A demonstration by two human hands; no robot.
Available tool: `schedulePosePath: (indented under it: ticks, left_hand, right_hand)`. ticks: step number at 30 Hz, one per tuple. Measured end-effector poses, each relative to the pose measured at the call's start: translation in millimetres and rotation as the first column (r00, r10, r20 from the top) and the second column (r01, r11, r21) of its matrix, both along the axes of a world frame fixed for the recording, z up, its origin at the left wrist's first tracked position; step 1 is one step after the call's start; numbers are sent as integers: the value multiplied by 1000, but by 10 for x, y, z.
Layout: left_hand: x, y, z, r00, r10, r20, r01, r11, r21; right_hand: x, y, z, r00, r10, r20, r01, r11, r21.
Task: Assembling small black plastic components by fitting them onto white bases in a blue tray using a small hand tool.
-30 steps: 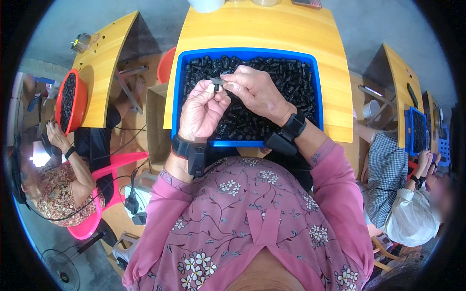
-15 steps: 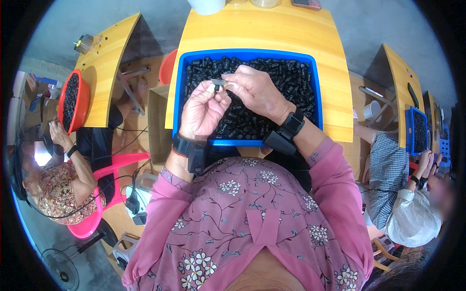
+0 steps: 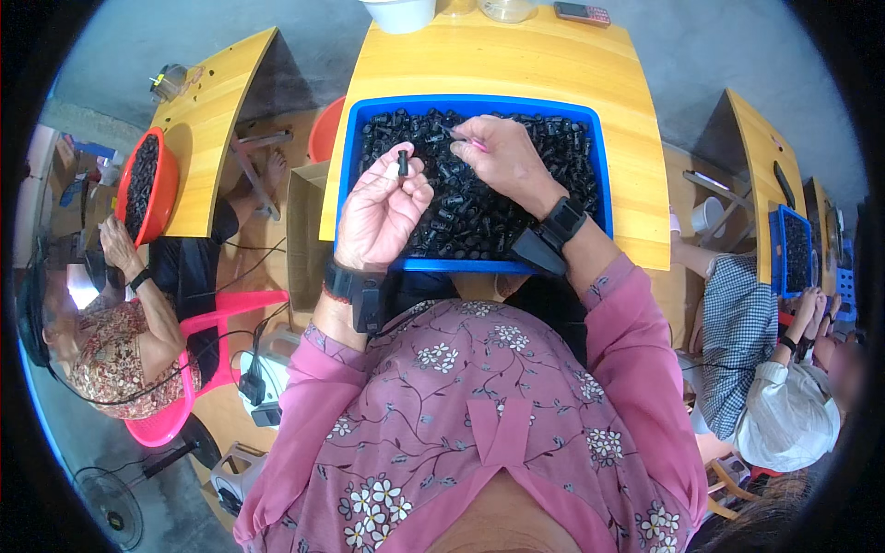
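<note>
My left hand [image 3: 380, 205] pinches a small black ribbed plastic part [image 3: 403, 164] upright between thumb and fingertips, above the left side of a blue tray [image 3: 606, 194]. To its right, my right hand [image 3: 507, 161] is closed on a small knife [image 3: 477, 144]; a bit of pink handle and a short dark tip show, and the fingers hide the rest. The two hands are apart, and the blade does not touch the part. Under both hands, the tray is filled with loose black plastic parts [image 3: 461, 217] of the same sort.
The tray rests on a yellow wooden table [image 3: 498, 60]. At its far edge are a white tub [image 3: 401, 14], a clear container [image 3: 507, 9] and a phone [image 3: 582, 14]. A cardboard box [image 3: 308, 217] stands left of the table. Co-workers sit at tables on both sides.
The blade has come away from the part as my right hand moved up and right. My left hand has turned the part upright and keeps hold of it.
</note>
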State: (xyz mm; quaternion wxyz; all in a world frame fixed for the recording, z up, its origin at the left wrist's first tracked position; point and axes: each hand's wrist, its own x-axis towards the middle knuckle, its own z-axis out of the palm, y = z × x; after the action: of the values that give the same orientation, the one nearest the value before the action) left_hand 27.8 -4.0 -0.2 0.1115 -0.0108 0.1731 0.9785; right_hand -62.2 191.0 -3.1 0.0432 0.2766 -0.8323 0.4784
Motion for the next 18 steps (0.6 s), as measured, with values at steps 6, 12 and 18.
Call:
schedulePosePath:
  ticks: [6, 12, 18]
  left_hand:
    - [108, -100, -8, 998, 54, 25, -54, 999, -6]
    - [173, -217, 20, 990, 138, -32, -140, 988, -61]
    - [292, -428, 125, 971, 227, -72, -235, 962, -141]
  right_hand:
    - [56, -67, -20, 983, 156, -97, -117, 938, 327]
    - [125, -172, 30, 979, 179, -97, -129, 913, 386]
    - [104, -186, -39, 957, 260, -126, -219, 937, 274]
